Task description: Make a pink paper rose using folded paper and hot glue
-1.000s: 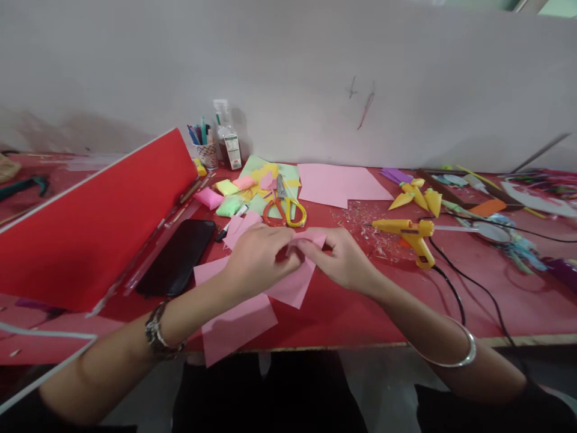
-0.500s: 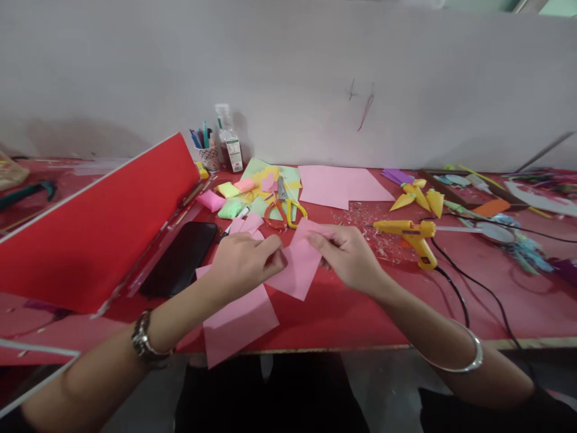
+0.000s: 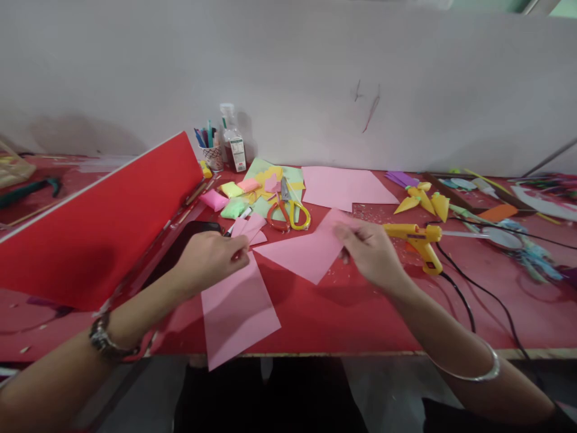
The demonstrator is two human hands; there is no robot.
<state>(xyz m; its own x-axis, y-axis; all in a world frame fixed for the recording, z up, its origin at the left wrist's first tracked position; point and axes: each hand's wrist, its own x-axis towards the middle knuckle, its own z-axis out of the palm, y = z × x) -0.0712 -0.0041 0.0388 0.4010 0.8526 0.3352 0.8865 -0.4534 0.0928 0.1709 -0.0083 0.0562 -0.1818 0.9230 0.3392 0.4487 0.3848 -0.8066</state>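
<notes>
My right hand [image 3: 372,252] pinches the right corner of a pink paper sheet [image 3: 306,252] that lies just above the red table [image 3: 360,313]. My left hand [image 3: 211,258] is closed with its fingertips on the top of another pink paper strip [image 3: 237,310] that hangs over the table's front edge. A small pink offcut [image 3: 250,227] lies just beyond the left hand. A black phone [image 3: 180,246] is partly hidden behind that hand.
Orange and yellow scissors [image 3: 288,213] lie behind the papers. A yellow glue gun [image 3: 417,237] with a black cord sits right of my right hand. A red board [image 3: 90,222] leans at the left. A pen cup [image 3: 211,153], a bottle [image 3: 232,141], foam pieces and paper scraps crowd the back.
My hands have moved apart. The right hand carried the pink sheet to the right and unfolded it flat; the left hand moved left onto the lower pink strip.
</notes>
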